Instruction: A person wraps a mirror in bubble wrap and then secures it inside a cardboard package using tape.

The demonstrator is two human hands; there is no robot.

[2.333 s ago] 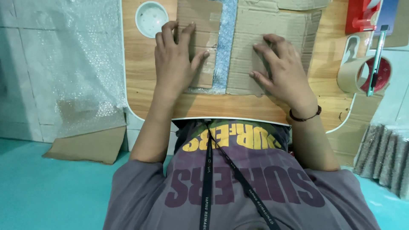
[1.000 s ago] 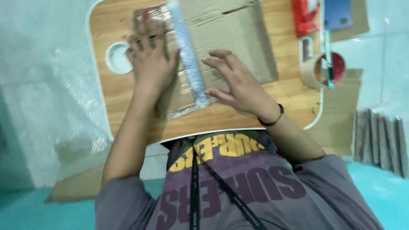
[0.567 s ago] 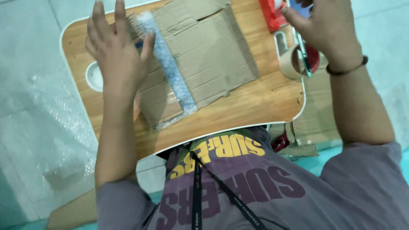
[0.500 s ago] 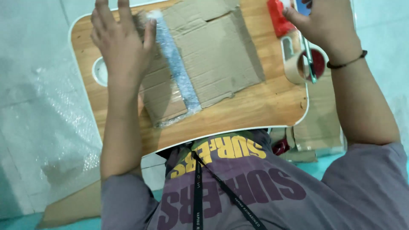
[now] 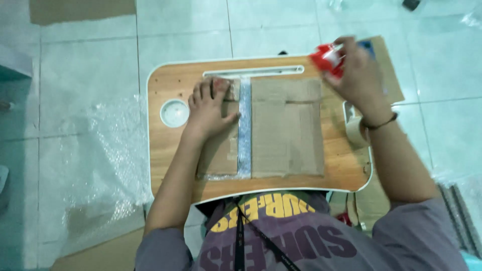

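A flat cardboard wrap (image 5: 286, 128) lies on a small wooden lap table (image 5: 168, 150), with a strip of bubble wrap (image 5: 244, 128) showing in the gap between its two flaps. My left hand (image 5: 208, 108) presses flat on the left flap, fingers spread. My right hand (image 5: 354, 70) is raised over the table's far right corner and grips a red tape dispenser (image 5: 327, 56). A roll of tape (image 5: 354, 128) sits at the table's right edge, partly hidden by my right wrist.
A round cup recess (image 5: 174, 113) and a long slot (image 5: 253, 73) are set into the table. Bubble wrap sheet (image 5: 95, 165) covers the tiled floor at left. Cardboard pieces lie at the top left (image 5: 80, 10), bottom left (image 5: 105, 253) and beyond the right hand (image 5: 389, 70).
The view swung so the table sits square. My right hand left the cardboard, reached right and picked up the red tape dispenser. My left hand stayed pressed on the left flap.
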